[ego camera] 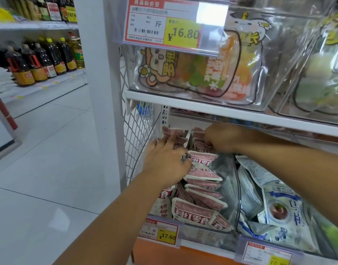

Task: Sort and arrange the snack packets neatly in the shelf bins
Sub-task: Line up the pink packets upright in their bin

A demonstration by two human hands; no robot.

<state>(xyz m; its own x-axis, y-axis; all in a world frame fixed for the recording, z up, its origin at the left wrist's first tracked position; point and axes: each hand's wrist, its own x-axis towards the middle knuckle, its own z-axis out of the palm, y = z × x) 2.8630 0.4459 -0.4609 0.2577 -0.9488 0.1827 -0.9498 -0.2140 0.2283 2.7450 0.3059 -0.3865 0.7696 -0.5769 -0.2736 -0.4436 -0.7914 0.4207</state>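
- Left hand (pixel 165 161): fingers fairly straight and spread, laid on the rear-left stack of pink packets (pixel 202 169), with its thumb side against the upright middle row.
- Right hand (pixel 220 139): fingers curled round the top of one of the pink packets at the rear of the right row, just under the upper shelf (pixel 202 104).
- The pink packets filled the left clear bin (pixel 228 169). They stood in two rough rows at the back and leaned and overlapped toward the front lip.
- The bin's clear curved wall parted them from the blue packets (pixel 279 205) in the next bin, with packets close against both sides.
- Only a narrow gap lay between the packet tops and the upper shelf's edge.
- A wire panel (pixel 137 134) closed the left side, and beyond it lay open floor (pixel 49 150).
- A price tag (pixel 160 231) hung on the front edge below the bin.
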